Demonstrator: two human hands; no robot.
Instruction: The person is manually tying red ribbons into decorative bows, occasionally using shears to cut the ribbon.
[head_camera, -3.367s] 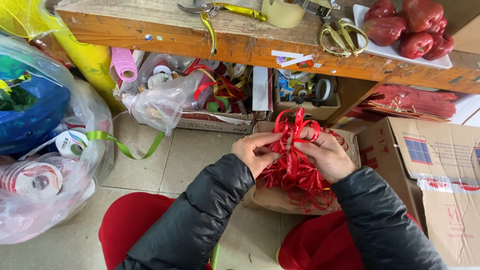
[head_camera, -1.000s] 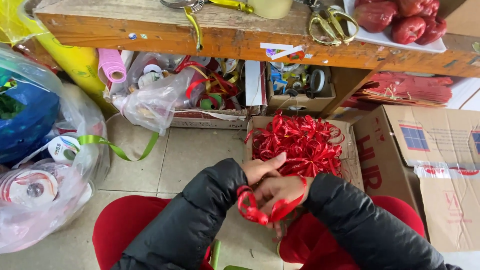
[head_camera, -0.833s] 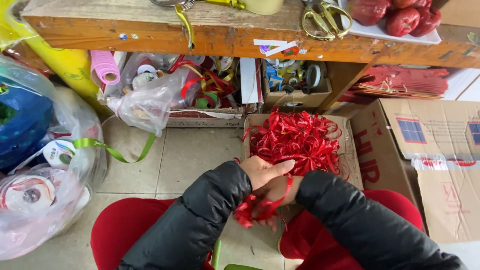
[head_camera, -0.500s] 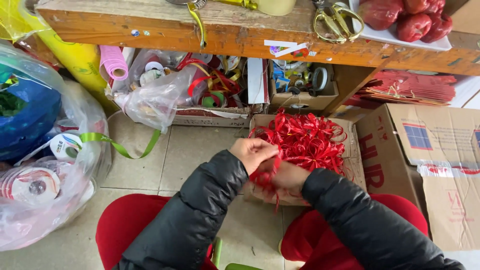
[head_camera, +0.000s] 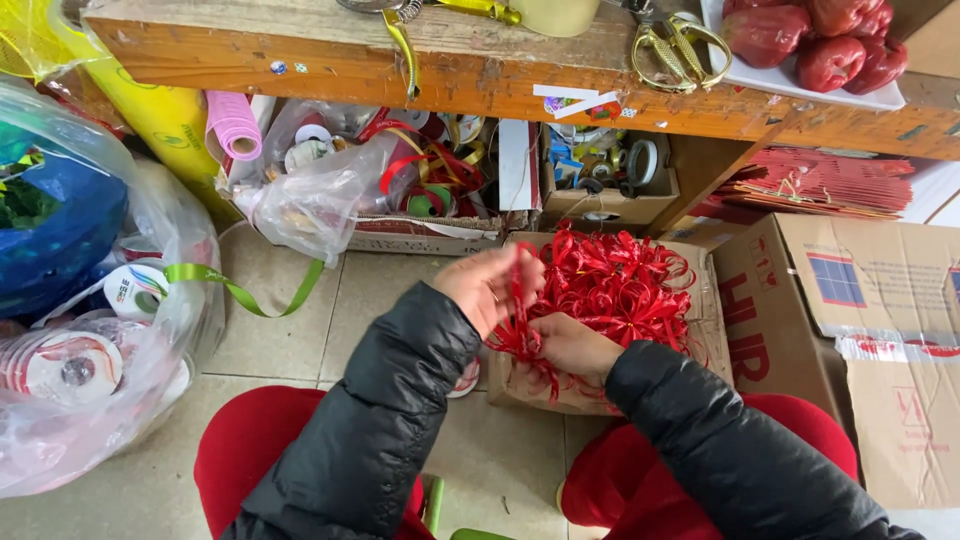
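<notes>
**Two hands on a red ribbon**

The left hand (head_camera: 487, 287) pinches a strip of red ribbon (head_camera: 520, 318) and holds it up. Just below, the right hand (head_camera: 570, 348) grips the ribbon's bunched loops. Behind both hands sits a cardboard box (head_camera: 706, 310) full of red bows (head_camera: 612, 285). Farther off, above, is the wooden counter (head_camera: 300, 60) with gold scissors (head_camera: 677, 53).

Bright red ribbon bows (head_camera: 615, 285) fill a plain brown cardboard box (head_camera: 708, 300). The sleeves (head_camera: 400, 400) are black, the trousers (head_camera: 260, 450) red. A lime-green ribbon (head_camera: 240, 290) trails over beige floor tiles (head_camera: 380, 300). Gold scissors (head_camera: 675, 50) lie on the worn brown wooden surface (head_camera: 300, 55).
</notes>
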